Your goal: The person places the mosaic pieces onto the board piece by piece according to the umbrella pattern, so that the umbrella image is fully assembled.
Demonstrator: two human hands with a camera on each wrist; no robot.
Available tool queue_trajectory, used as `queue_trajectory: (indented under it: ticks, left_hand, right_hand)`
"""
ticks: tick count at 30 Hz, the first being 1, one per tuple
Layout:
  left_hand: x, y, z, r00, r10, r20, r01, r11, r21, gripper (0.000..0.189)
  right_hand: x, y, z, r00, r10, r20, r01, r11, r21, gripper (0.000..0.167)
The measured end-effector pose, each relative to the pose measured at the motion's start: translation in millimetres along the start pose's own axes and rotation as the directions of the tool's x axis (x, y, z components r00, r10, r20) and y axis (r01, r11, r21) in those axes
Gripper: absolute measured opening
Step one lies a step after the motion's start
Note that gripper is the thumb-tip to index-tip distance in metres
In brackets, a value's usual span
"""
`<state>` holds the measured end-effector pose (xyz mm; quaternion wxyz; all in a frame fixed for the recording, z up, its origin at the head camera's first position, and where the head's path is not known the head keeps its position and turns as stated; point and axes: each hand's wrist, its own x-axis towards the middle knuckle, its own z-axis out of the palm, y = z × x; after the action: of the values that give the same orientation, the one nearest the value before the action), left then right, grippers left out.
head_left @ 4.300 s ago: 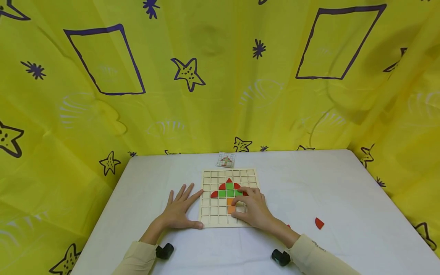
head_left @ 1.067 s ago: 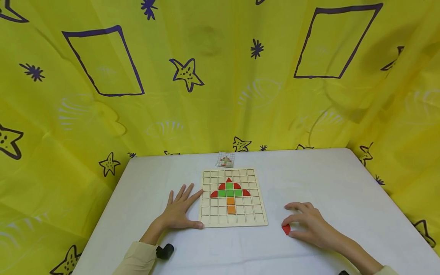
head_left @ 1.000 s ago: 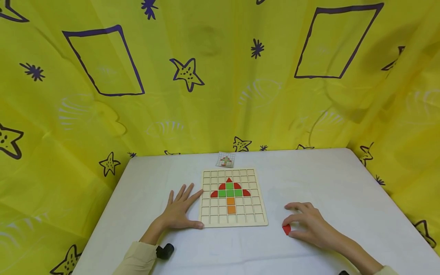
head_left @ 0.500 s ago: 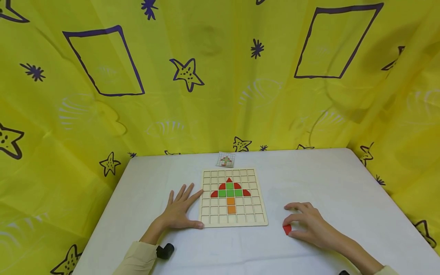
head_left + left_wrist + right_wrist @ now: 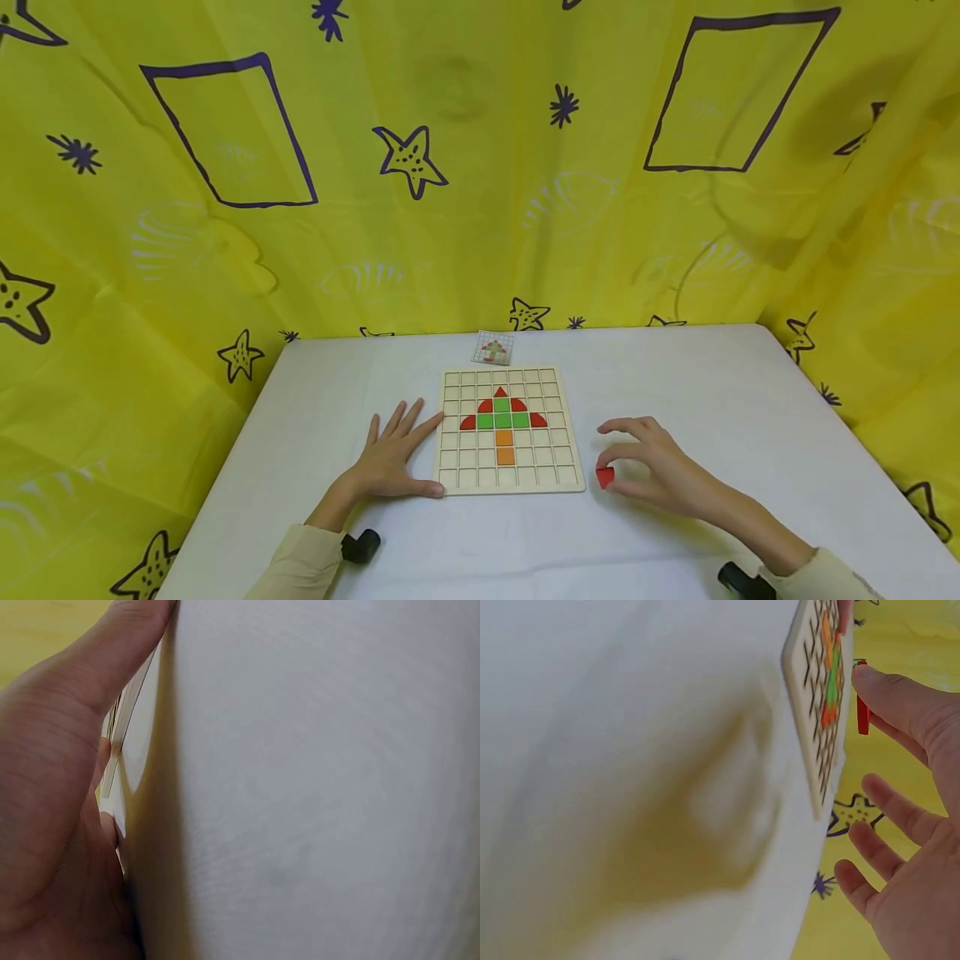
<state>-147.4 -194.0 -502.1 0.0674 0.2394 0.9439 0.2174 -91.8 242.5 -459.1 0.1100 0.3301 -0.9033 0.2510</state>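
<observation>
A square wooden grid board (image 5: 468, 478) lies mid-table, with green squares (image 5: 502, 420), orange squares (image 5: 505, 447) and red pieces (image 5: 468, 422) set in its cells as a tree-like figure. My left hand (image 5: 386, 462) lies with fingers spread, thumb and index finger touching the board's left edge. To the right of the board, my right hand (image 5: 660, 471) pinches a red piece (image 5: 605, 477) between thumb and index finger, the other fingers apart. In the right wrist view this red piece (image 5: 863, 709) shows edge-on, above the table.
A small pattern card (image 5: 492, 348) with a similar figure lies behind the board. The white-covered table (image 5: 337, 392) meets a yellow patterned curtain (image 5: 480, 250) at the back and sides. Black wrist cameras (image 5: 362, 547) sit at both wrists.
My right hand left the board and pinched a red piece on the right of the table. It has since moved slightly left and away from me with it. My left hand has stayed put.
</observation>
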Motion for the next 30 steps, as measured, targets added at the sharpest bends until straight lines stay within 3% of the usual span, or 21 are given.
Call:
queue_trajectory:
  ticks: [15,30]
  left_hand:
    - [0.9,2.1,-1.7,0.999,-0.027,0.024,0.027,1.0,0.01,0.113]
    - [3.1,2.0,-3.2,0.997,-0.052,0.065,0.05,0.998,0.031,0.112]
  right_hand:
    - [44.7,-28.0,9.2,0.999,-0.005,0.053,0.002,0.999,0.039,0.026]
    - [74.3,-49.0,55.4,0.997,-0.018,0.078,0.012,0.997,0.079,0.015]
